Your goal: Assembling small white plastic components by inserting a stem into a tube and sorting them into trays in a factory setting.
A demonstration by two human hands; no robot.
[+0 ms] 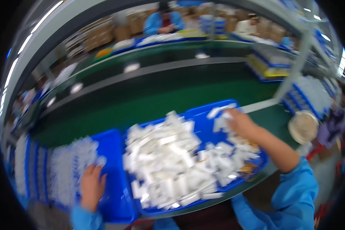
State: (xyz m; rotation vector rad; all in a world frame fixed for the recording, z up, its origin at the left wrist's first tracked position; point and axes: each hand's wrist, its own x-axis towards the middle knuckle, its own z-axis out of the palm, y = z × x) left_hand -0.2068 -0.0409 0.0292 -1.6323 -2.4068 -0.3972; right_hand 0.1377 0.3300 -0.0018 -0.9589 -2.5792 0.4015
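Note:
My left hand (91, 188) is at the left blue tray (117, 191), beside rows of small clear plastic pieces (67, 168). A clear plastic piece (101, 161) shows at its fingertips, blurred by motion. My right hand (239, 122) reaches over the far part of the right blue tray (203, 120). Its fingers are closed at a small white piece (227, 115), partly hidden by them. Below that hand lie loose white pieces (222, 161) and some brownish-gold pieces (248, 168). Between my hands, a big heap of white rectangular pieces (165, 153) fills the middle tray.
A green conveyor belt (142, 101) runs behind the trays. Stacked blue trays stand at the right (301, 97) and beyond the belt (270, 63). A round beige lidded container (303, 126) is at the right. Across the belt, a person in blue (164, 23) sits working.

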